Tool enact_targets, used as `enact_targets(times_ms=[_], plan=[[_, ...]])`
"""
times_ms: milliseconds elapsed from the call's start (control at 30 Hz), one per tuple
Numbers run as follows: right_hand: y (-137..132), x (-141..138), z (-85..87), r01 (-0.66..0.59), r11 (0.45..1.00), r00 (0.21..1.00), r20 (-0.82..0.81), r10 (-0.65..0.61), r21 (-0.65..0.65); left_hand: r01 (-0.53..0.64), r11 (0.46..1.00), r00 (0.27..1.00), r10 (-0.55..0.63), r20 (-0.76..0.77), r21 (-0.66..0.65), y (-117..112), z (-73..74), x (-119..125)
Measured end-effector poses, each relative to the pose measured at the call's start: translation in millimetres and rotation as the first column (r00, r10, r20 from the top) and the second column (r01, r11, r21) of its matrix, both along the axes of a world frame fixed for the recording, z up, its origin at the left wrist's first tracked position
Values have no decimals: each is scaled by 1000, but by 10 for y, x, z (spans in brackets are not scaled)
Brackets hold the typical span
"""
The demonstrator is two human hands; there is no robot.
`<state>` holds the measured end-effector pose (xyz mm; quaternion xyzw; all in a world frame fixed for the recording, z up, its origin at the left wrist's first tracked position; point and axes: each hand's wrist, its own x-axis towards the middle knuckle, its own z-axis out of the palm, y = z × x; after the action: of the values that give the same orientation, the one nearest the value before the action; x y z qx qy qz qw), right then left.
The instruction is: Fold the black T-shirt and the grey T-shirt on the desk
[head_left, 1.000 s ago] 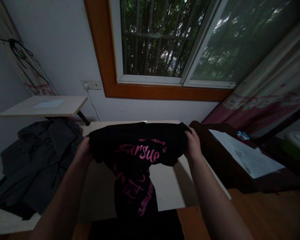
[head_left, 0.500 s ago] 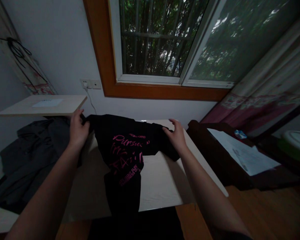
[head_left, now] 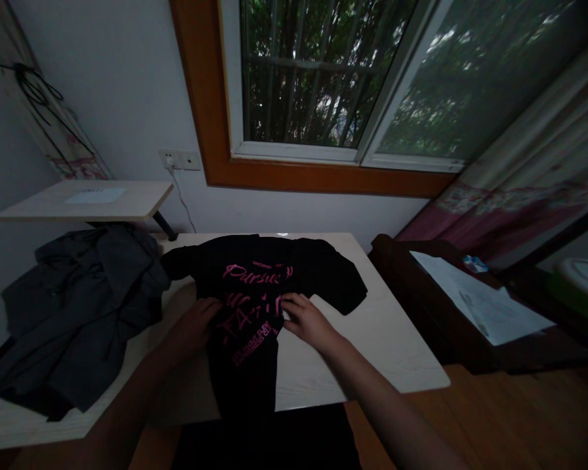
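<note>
Handling should be easy: the black T-shirt (head_left: 249, 310) is likely light, limp and non-fragile; best held at shoulders or side edges. It lies front up on the pale wood-grain surface (head_left: 357, 352), sleeves spread, body bunched narrow, lettering pink and creased. Left hand (head_left: 206, 316) and right hand (head_left: 301, 318) meet opposite side edges, fingers bent; whether either pinches cloth cannot be determined.

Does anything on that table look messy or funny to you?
Yes, the black T-shirt looks askew: it is spread wide at the top but bunched between the left hand and right hand, breaking up the pink lettering. Beside it, the dark grey clothing lies crumpled. I see no spill on the table.
</note>
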<state>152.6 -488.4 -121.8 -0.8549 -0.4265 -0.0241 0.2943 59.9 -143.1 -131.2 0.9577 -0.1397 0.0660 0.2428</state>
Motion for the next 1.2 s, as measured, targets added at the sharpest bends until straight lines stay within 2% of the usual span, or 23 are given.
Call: enact_targets(times_ms=[133, 200, 467, 700, 1000, 1100, 1200], plan=[[201, -3, 8, 7, 996, 999, 37, -4, -91, 124, 989, 992, -124, 2, -84, -37, -10, -90], [287, 6, 7, 42, 987, 998, 62, -32, -157, 142, 985, 990, -144, -6, -100, -58, 11, -84], [405, 95, -10, 133, 965, 987, 121, -108, -227, -62, 998, 996, 61, -72, -18, -79, 8, 127], [275, 174, -80, 175, 975, 971, 188, -147, -139, -144, 985, 989, 141, -39, -90, 3, 51, 162], [187, 279, -10, 212, 954, 951, 271, -152, -211, -283, 947, 959, 284, -19, -152, 233, 77, 260], [23, 349, -31, 265, 947, 941, 263, -213, -183, -342, 924, 940, 340, -39, -174, 330, 83, 265], [-241, 426, -61, 358, 927, 915, 239, -326, -109, -407, 900, 912, 410, -11, -158, 489, 101, 240]])
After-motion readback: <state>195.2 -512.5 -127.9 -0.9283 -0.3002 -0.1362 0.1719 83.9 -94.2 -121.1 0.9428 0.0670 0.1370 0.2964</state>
